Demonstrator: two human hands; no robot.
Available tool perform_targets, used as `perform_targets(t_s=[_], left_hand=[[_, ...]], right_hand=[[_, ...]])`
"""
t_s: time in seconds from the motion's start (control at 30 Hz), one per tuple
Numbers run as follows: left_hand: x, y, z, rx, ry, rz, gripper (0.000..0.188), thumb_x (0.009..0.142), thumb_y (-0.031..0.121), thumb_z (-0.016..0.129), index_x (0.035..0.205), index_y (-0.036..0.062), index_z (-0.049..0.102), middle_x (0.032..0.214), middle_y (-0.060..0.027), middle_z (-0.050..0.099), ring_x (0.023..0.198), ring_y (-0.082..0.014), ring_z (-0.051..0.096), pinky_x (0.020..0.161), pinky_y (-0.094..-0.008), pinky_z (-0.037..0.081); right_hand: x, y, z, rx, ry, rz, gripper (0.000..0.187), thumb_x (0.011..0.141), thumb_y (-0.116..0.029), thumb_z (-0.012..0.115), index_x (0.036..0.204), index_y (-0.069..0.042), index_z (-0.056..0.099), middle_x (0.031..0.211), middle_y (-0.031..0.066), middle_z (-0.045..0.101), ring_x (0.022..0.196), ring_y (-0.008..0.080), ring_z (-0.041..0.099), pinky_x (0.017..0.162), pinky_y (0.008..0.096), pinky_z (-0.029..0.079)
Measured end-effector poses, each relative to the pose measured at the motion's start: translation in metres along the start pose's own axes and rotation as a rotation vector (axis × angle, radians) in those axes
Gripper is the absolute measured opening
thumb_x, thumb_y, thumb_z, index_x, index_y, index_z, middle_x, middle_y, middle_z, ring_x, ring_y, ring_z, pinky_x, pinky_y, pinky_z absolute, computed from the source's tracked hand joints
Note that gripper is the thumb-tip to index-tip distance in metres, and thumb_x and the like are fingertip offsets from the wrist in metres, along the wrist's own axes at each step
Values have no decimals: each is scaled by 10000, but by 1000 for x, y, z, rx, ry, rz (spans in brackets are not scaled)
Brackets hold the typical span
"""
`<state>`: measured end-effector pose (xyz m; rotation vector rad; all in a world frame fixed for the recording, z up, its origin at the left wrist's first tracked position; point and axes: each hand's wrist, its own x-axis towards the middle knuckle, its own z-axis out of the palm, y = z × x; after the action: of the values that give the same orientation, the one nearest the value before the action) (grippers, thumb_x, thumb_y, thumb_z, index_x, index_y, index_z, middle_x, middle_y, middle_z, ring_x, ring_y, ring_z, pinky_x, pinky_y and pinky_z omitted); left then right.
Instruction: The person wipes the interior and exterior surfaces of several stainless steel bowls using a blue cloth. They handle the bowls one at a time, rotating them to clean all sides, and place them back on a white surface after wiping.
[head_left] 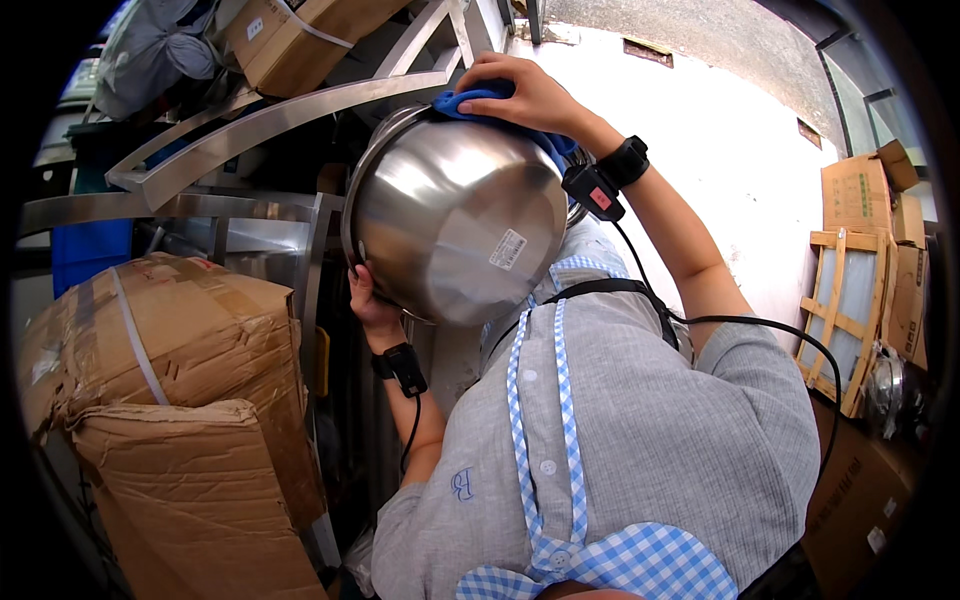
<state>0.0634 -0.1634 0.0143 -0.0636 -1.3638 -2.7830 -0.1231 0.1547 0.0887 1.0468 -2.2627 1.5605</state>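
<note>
A large stainless steel mixing bowl (430, 200) is tilted on its side in front of me, its flat base with a white label turned toward me and its rim to the left. My left hand (372, 302) grips the bowl at its lower rim, thumb on the outside and the other fingers mostly hidden behind it. At the top of the bowl, my right hand (510, 92) holds a blue cloth (478, 97) pressed against the outer wall near the rim. Part of the cloth hangs down the bowl's far right side. The bowl's inside is hidden.
Large taped cardboard boxes (180, 350) stand close on the left, beside a metal frame (290, 110). Another box (300, 45) and a grey plastic bag (165, 60) lie at the upper left. A wooden crate (840, 310) and cartons line the right. Black cables run from my wrist devices.
</note>
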Motion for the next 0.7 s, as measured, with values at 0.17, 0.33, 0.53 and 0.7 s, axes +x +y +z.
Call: perform_targets(t_s=[0.17,0.33,0.53,0.7], left_hand=[[-9,0,34,100,143,25,469,963,333,533,1321,32,490,1245,-87,581,1104,-217,564,957,-370,437],[-2,-9,28,-43,174,-8,513,974,402,484,1339,42,478,1266,-93,568,1135,-232,552,973,-372,430],[17,-11,28,-131,304,66,577,978,472,436,1372,50,441,1352,-104,496,1233,-262,478,1054,-419,361],[27,-5,59,-121,450,40,607,976,475,439,1411,54,387,1435,-106,401,1301,-282,399,1088,-446,317]], right_hand=[[4,-7,0,-78,-22,3,250,853,-244,702,1007,-48,689,933,74,589,867,190,586,791,289,456],[-5,21,-5,-88,20,211,342,864,-301,681,1068,-26,681,1014,107,646,921,229,615,842,298,473],[-48,36,15,-21,54,406,332,968,-312,455,1069,-9,549,1006,224,611,954,378,577,863,406,442],[-83,32,37,75,41,498,328,1010,-279,381,1168,-8,478,1079,217,600,1022,334,579,920,398,424]])
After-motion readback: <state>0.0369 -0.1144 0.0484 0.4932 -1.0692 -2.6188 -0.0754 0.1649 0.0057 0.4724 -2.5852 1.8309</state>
